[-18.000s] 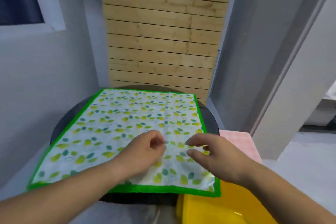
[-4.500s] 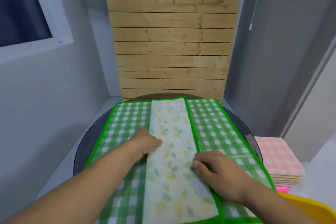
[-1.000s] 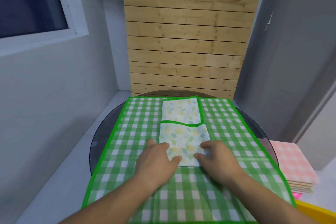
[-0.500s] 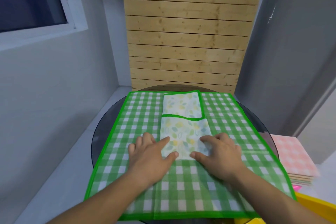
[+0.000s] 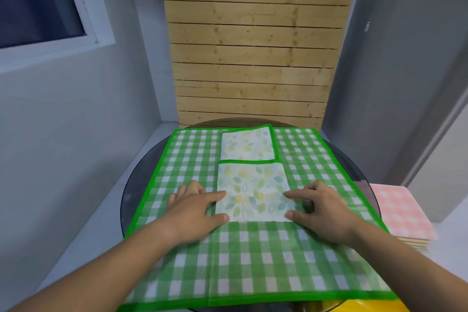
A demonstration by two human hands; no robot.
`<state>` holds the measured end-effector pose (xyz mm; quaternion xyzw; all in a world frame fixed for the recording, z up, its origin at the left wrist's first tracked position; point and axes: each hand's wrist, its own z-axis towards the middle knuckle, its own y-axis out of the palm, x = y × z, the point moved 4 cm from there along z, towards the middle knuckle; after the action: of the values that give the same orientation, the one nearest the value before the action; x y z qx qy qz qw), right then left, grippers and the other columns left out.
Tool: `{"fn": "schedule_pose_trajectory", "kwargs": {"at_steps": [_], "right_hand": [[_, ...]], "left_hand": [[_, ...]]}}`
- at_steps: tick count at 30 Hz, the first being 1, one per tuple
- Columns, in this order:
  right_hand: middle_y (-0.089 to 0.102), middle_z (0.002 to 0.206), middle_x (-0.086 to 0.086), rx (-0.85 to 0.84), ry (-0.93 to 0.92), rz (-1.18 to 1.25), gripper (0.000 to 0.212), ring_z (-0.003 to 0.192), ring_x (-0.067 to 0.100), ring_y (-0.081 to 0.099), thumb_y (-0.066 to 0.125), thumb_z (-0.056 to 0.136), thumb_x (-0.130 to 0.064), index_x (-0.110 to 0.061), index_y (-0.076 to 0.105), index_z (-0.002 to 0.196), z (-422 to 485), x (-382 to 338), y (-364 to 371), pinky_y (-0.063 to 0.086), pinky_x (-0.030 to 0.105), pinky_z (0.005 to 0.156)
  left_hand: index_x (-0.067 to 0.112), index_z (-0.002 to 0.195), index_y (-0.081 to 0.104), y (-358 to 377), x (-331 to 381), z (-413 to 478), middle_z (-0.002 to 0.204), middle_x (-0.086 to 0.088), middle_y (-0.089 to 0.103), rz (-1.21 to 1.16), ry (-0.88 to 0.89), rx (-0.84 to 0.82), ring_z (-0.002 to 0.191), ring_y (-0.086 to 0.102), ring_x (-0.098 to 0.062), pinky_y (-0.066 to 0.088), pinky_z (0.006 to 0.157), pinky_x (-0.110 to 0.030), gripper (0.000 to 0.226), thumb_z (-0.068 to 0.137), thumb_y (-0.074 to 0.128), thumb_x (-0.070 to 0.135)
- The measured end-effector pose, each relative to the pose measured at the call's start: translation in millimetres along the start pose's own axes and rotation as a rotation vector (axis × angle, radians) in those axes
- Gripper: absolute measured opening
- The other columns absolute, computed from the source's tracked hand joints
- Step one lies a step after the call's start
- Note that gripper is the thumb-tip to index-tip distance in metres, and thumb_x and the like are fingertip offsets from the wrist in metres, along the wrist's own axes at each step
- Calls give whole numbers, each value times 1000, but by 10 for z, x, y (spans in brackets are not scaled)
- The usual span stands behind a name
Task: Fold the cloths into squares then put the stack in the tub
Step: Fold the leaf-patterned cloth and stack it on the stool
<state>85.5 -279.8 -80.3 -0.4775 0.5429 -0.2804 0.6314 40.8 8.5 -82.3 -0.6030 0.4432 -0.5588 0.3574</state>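
Observation:
A leaf-print cloth (image 5: 252,186) with green edging lies folded into a narrow strip, its near half doubled back over the far half. It rests on a spread green gingham cloth (image 5: 253,258) that covers the round dark table (image 5: 138,185). My left hand (image 5: 195,208) lies flat at the fold's left edge, fingers straight, thumb and forefinger touching the leaf-print cloth. My right hand (image 5: 321,206) lies flat at the right edge in the same way. A corner of the yellow tub (image 5: 354,306) shows at the bottom right.
A stack of pink checked cloths (image 5: 402,218) sits on a low surface right of the table. A wooden slat panel (image 5: 253,45) stands behind the table, with grey walls on both sides and a window at the upper left.
Both hands have slid outward from the middle of the folded leaf-print cloth to its left and right edges, flattening it. Before that, the near end was folded back over the far half.

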Motion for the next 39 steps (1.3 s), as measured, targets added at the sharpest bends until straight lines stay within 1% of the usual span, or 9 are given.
{"fn": "schedule_pose_trajectory", "kwargs": {"at_steps": [4,13,16,18,21,27,30,33,39], "right_hand": [[39,133,-19,118,-188,72,42,127,4,31,76,69,-62,-47,64,107,-50,-192,-62,28,31,112],[57,125,-26,81,-292,99,36,115,-11,48,79,72,-54,-36,72,102,-1,-255,99,30,0,94],[60,128,-21,99,-364,-5,38,120,-4,52,65,80,-62,-35,71,106,-20,-231,110,44,20,102],[65,123,-14,159,-482,-141,39,115,5,60,52,90,-61,-30,71,105,-57,-286,116,51,29,96],[70,111,-9,264,-621,-222,39,107,13,66,43,100,-50,-23,71,100,-109,-374,112,55,30,92],[70,112,-8,354,-602,-68,31,98,11,68,46,101,-41,-23,70,108,-214,-404,1,59,33,80],[70,106,-9,393,-613,22,29,90,10,68,47,100,-36,-19,69,108,-312,-470,-121,55,25,77],[68,109,-14,389,-609,108,33,99,1,64,44,102,-40,-20,68,111,-400,-535,-214,47,13,85],[69,105,-22,415,-500,364,20,99,1,64,47,97,-41,-40,67,95,-534,-687,-458,45,11,78]], "left_hand": [[44,153,36,-24,41,-17,164,21,6,34,270,31,151,-3,-1,1,119,-23,71,89,59,66],[41,156,28,82,18,54,162,20,21,11,298,-13,149,14,1,15,125,-30,86,83,57,76],[41,154,32,82,11,56,161,20,24,-13,287,-9,148,17,0,17,124,-31,84,82,58,76],[40,154,33,57,32,45,159,21,27,-34,284,6,147,20,1,20,124,-34,83,83,59,74],[43,156,21,27,59,8,158,24,26,-81,245,-10,145,20,0,21,124,-33,100,74,65,79],[58,153,-1,-33,57,-116,157,27,20,-157,202,-46,145,14,-4,23,122,-36,126,55,73,87],[55,153,16,-103,80,-180,152,32,20,-156,246,8,141,10,8,19,121,-26,114,59,76,81],[52,138,41,-146,91,-207,146,41,23,-182,294,69,134,7,27,16,116,-15,78,71,76,70],[46,123,54,-178,135,-211,118,30,63,-342,260,64,112,57,8,47,98,-23,38,89,71,49]]}}
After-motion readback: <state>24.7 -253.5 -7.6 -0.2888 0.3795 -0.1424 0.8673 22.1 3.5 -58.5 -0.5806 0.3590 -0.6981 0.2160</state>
